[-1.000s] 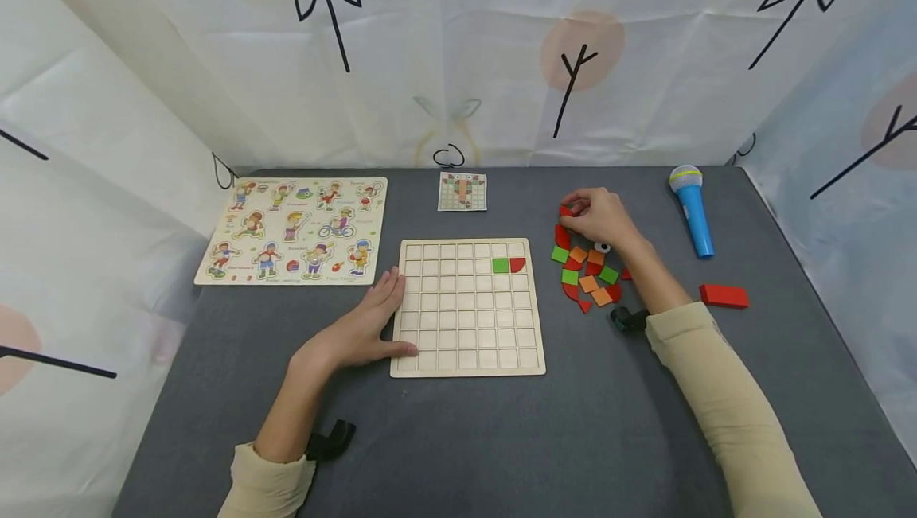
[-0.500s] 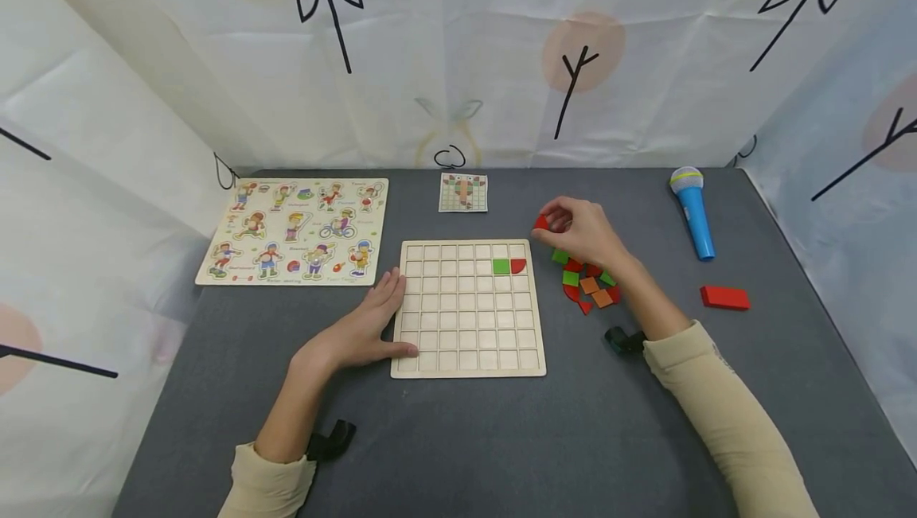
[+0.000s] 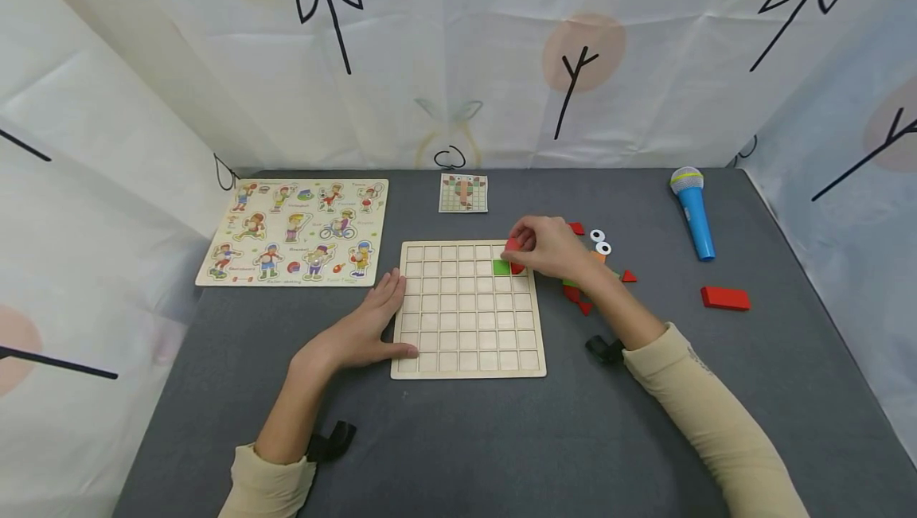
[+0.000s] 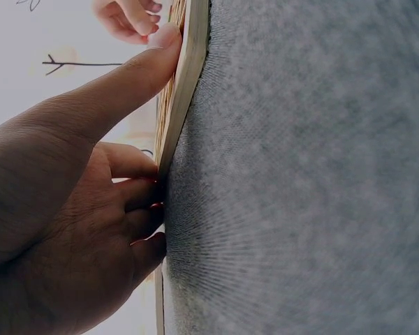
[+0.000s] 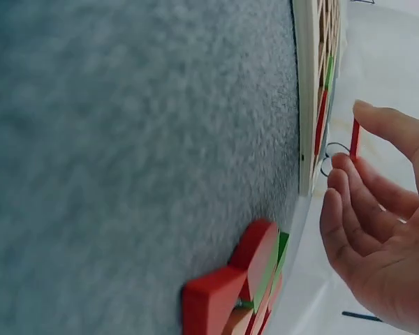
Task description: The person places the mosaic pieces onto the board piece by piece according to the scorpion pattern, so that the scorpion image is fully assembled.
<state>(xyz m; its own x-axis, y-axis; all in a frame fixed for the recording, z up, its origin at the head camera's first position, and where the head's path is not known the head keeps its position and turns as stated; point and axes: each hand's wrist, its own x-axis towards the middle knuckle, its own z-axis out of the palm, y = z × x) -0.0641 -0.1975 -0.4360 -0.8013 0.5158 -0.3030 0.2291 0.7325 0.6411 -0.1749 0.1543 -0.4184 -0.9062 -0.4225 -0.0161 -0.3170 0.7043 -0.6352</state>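
A wooden grid board (image 3: pixel 466 319) lies on the table, with a green square tile (image 3: pixel 501 267) and a red tile (image 5: pixel 321 118) in its upper right cells. My left hand (image 3: pixel 361 327) rests on the board's left side, fingers spread along the edge and thumb on the rim. Above the upper right corner, my right hand (image 3: pixel 555 249) pinches a small flat red tile (image 5: pixel 355 138) between thumb and fingertips, apart from the board in the right wrist view. The held tile's full outline is partly hidden.
Loose red, green and orange tiles (image 3: pixel 586 308) lie right of the board, partly under the right forearm, with white ring-shaped pieces (image 3: pixel 598 235). Around are a pattern card (image 3: pixel 462 193), a picture puzzle board (image 3: pixel 294 231), a blue toy microphone (image 3: pixel 692 212) and a red block (image 3: pixel 725 297).
My right hand has lifted a red tile from the loose pile and carried it left over the board's upper right corner. The left hand has stayed in place.
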